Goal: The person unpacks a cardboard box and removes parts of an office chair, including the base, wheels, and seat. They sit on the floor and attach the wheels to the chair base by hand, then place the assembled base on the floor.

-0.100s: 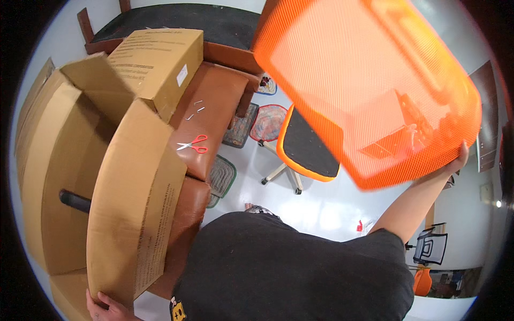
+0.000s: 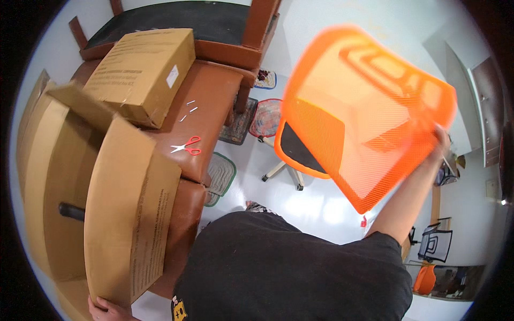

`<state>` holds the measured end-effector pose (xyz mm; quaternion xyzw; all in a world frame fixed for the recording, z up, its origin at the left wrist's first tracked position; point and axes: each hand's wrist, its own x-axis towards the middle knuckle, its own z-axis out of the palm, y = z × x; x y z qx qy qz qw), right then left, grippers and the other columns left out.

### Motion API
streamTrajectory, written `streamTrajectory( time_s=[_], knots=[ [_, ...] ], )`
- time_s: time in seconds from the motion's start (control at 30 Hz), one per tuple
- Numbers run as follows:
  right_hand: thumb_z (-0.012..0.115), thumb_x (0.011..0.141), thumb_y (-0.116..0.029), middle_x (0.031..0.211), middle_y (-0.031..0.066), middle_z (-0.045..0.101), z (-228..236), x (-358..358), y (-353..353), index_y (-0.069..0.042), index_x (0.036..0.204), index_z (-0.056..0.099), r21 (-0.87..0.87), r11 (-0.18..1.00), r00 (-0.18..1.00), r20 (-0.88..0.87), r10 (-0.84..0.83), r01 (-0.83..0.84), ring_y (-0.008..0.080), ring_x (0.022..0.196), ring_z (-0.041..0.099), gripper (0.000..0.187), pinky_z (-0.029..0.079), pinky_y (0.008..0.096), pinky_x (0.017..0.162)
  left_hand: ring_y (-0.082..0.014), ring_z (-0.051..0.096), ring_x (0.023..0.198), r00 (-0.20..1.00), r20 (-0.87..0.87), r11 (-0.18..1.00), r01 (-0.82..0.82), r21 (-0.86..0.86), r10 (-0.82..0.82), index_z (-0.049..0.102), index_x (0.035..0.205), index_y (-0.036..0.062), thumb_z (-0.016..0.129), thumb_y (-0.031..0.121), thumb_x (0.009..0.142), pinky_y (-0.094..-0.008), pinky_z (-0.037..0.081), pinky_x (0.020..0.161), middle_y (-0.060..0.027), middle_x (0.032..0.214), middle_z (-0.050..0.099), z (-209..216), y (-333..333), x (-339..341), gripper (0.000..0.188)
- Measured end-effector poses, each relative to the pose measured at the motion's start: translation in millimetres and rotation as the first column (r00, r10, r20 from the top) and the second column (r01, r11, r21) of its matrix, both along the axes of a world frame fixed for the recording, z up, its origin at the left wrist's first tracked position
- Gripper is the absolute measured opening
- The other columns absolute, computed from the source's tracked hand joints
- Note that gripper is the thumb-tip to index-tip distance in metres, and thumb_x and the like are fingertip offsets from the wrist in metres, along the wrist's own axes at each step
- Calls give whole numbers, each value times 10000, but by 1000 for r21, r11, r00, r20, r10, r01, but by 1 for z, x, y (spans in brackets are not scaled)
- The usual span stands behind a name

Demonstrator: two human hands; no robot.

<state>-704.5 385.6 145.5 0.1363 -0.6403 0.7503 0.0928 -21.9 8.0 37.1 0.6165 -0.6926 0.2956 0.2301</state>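
1 pair of scissors (image 2: 185,146) lies on a brown sofa (image 2: 213,104).

We saw sheer mesh, matt cardboard and glossy, leather-like covering.
The orange chair back (image 2: 342,96) looked to us like see-through mesh in smooth plastic; the open box (image 2: 120,214) and closed box (image 2: 139,69) were dull brown cardboard. We noted a shiny, leather-like bench (image 2: 206,112), scissors (image 2: 186,146) with metal blades and plastic-looking handles, a glossy floor (image 2: 289,214), a rough, woven-looking mat (image 2: 221,175) and a matt cloth shirt (image 2: 300,267).
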Motion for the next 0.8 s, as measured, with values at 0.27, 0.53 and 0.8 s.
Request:
streamTrajectory(
  time_s=[0.27, 0.53, 0.8],
  knots=[
    [682, 717, -436, 973, 220, 597, -227, -183, -37, 77, 1009, 520, 735, 672, 970, 83, -228, 95, 298, 928, 582, 613, 431, 371, 817, -322, 536, 661, 982, 181, 932, 113, -344, -52, 608, 798, 92, 449, 467, 867, -432, 392, 572, -101, 739, 583, -9, 40, -101, 414],
    [722, 681, -382, 1080, 217, 513, -425, -155, -63, -1, 1094, 421, 900, 320, 956, 281, 88, -294, 366, 1028, 502, 638, 411, 428, 860, -400, 525, 691, 994, 66, 991, -85, -102, 92, 595, 852, 0, 479, 316, 861, -491, 410, 613, -214, 783, 581, -10, 61, -93, 336],
    [715, 675, -400, 1167, 93, 481, -452, -158, -55, -94, 1182, 427, 910, -294, 935, 336, 113, -291, 270, 1136, 456, 659, 394, 416, 898, -452, 518, 799, 992, 52, 978, -122, 171, 114, 572, 954, -48, 480, 332, 867, -489, 427, 707, -272, 878, 569, -4, 61, -65, 401]
  ],
)
